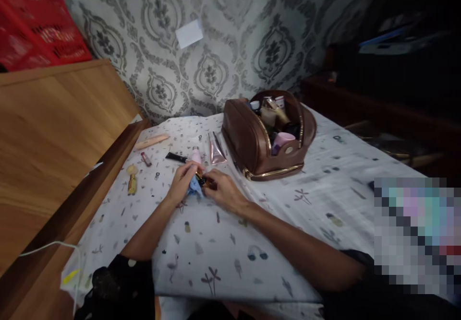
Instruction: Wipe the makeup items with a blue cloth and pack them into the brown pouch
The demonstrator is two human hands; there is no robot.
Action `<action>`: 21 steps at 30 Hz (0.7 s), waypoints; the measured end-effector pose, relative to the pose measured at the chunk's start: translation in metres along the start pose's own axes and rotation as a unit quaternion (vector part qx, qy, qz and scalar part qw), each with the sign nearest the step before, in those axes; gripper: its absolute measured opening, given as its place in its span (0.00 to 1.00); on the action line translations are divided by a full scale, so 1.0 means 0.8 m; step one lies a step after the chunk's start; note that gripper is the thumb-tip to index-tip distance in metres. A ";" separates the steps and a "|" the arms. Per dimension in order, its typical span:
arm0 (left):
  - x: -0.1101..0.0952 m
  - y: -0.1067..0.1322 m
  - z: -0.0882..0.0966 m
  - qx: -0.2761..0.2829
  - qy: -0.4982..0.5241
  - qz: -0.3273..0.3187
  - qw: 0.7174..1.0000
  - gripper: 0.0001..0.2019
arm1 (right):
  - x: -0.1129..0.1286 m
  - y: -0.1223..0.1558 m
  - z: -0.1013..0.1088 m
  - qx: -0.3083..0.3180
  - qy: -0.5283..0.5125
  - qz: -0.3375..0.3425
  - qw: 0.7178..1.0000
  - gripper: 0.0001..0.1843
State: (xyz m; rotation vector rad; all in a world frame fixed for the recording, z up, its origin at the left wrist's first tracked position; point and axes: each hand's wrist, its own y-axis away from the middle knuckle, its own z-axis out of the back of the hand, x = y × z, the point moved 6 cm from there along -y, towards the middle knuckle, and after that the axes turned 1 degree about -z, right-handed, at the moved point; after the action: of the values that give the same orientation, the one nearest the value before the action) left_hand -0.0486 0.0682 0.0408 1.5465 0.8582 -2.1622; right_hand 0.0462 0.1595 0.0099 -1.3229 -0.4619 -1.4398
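Observation:
My left hand (183, 182) is closed on a crumpled light-blue cloth (195, 187). Fingers of my right hand (226, 191) wrap round a small black-and-gold cosmetic container (200, 179), which touches the cloth; its exact kind is partly hidden by both hands. Just beyond them lie a black tube (175, 157), a pale pink bottle (196, 155) and a clear-and-pink tube (216, 151). An open brown leather toiletry bag (241, 133), full of cosmetics, stands to the right of my hands.
Left on the patterned cloth-covered table (201, 248) are a gold bottle (132, 182), a small pink tube (146, 159) and a long peach-coloured item (151, 141). A wooden panel (65, 118) borders the left side; a patterned wall (230, 70) rises behind. A white cable (54, 243) hangs at lower left.

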 end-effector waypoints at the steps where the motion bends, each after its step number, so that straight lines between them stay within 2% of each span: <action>1: -0.001 0.001 0.000 0.002 -0.018 -0.006 1.000 0.17 | 0.003 0.001 0.001 0.002 0.037 0.011 0.999 0.09; 6: 0.002 0.005 -0.005 0.017 -0.025 -0.005 1.000 0.20 | 0.012 0.004 0.004 0.010 0.125 0.016 0.992 0.03; 9: 0.010 0.006 -0.008 0.020 -0.005 -0.007 1.000 0.20 | 0.010 0.005 0.006 0.000 0.170 0.001 0.985 0.04; 12: 0.021 0.006 -0.005 -0.010 0.036 0.003 0.999 0.20 | 0.006 0.005 0.007 -0.006 0.173 -0.007 0.985 0.07; 14: 0.028 0.005 -0.004 -0.037 0.072 0.010 0.997 0.19 | 0.003 0.004 0.008 -0.009 0.120 -0.006 0.993 0.10; 17: 0.033 0.005 -0.005 -0.058 0.129 0.021 0.990 0.19 | -0.003 -0.001 0.010 -0.023 -0.026 -0.011 0.999 0.16; 21: 0.030 0.009 -0.011 -0.057 0.138 0.031 0.988 0.19 | -0.013 -0.004 0.006 -0.025 -0.179 -0.048 0.982 0.21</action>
State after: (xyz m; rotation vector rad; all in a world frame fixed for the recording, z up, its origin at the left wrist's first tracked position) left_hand -0.0462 0.0698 0.0145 1.8136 0.9859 -1.8487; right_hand 0.0438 0.1690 0.0037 -1.6278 -0.7384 -1.2995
